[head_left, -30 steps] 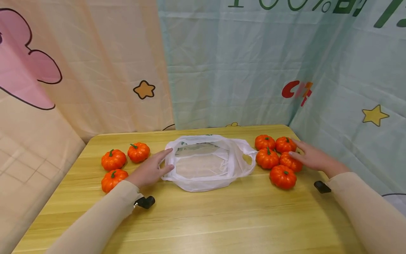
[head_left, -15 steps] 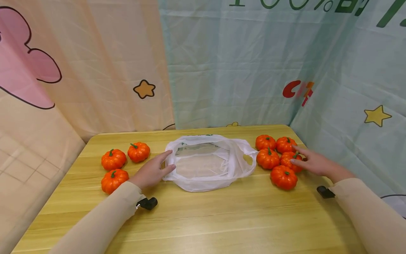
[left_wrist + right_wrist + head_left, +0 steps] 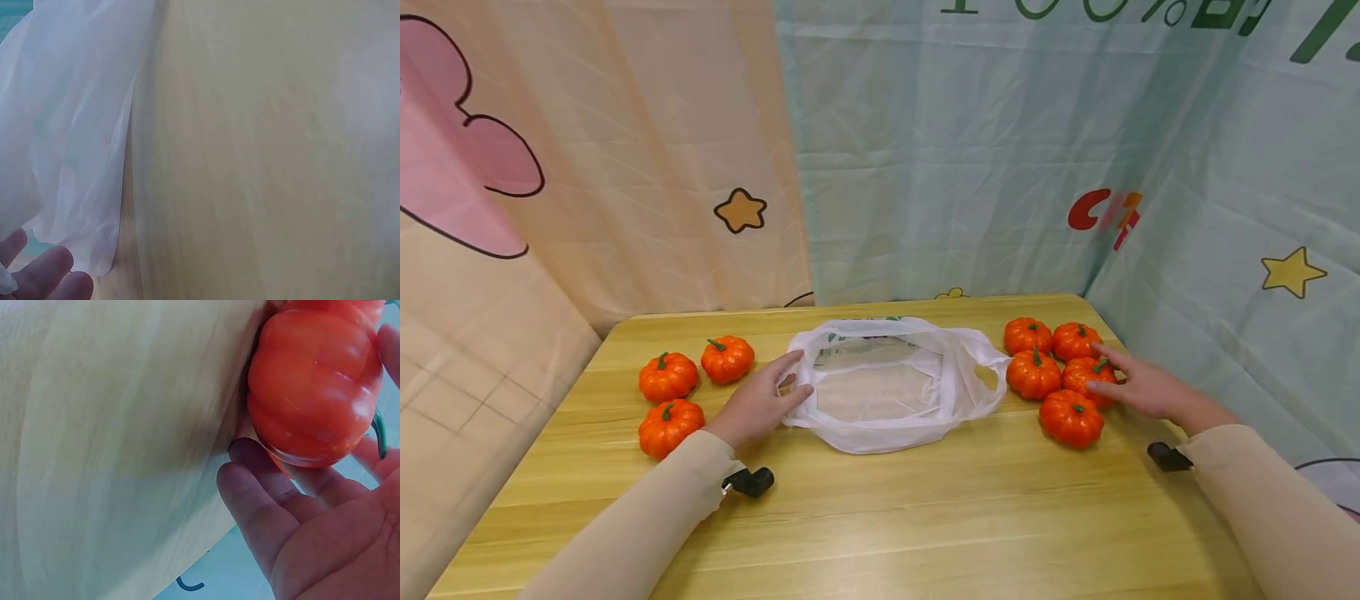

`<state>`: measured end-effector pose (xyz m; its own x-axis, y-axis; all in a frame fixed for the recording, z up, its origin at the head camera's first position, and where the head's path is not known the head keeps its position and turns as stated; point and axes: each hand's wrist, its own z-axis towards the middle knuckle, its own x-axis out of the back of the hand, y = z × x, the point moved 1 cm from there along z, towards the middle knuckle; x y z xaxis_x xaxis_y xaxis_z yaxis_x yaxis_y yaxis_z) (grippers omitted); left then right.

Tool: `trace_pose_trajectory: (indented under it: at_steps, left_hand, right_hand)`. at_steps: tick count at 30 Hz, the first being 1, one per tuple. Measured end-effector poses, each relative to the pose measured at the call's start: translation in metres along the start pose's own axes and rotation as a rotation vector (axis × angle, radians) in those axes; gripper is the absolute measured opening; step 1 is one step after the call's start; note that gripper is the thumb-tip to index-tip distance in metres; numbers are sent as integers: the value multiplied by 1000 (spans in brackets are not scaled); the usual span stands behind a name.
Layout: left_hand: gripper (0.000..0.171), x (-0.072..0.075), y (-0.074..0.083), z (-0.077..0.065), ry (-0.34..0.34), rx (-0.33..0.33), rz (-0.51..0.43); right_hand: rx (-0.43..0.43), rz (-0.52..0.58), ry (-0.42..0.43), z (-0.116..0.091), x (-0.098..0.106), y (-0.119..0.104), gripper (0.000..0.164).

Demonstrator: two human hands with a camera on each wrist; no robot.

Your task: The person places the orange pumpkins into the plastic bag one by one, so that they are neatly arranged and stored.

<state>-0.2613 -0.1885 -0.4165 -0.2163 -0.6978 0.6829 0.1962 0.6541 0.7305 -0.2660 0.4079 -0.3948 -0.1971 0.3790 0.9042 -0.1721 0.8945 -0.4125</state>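
In the head view, a white plastic bag (image 3: 910, 437) lies at mid-table with its mouth spread and a handle loop on the right. My left hand (image 3: 760, 408) is at its left edge, fingers and thumb apart by the rim; in the left wrist view, fingertips (image 3: 47, 269) overlap the bag's lower edge. On the right sits a cluster of several small orange pumpkins with green stems. My right hand (image 3: 1150, 387) is beside the rearmost-right ones, fingers loosely extended around one pumpkin (image 3: 312, 387), the thumb by its upper side and the other fingertips along its lower side.
Three more pumpkins stand at the left: a back one (image 3: 727, 360), a middle one (image 3: 667, 377) and a front one (image 3: 666, 427) next to my left forearm. A wooden table (image 3: 925, 525) holds everything; printed curtains (image 3: 940, 167) hang behind and at both sides.
My right hand has shifted slightly right and down beside the pumpkins, and the pumpkin next to it tilted a little. The left hand has barely moved at the bag's edge.
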Motion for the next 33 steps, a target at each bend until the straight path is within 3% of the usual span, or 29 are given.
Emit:
trace_pose_trajectory:
  at_steps: [7,21,33]
  left_hand:
    - [76,0,-3,2,11,1,-19]
    - [75,-1,-2,1,9,8,-37]
    - [75,-1,-3,2,12,19,-48]
  right_hand:
    - [19,46,27,-1,-3,-1,74]
    - [21,95,56,-2,-7,4,69]
    - [-1,139,73,-4,7,-8,68]
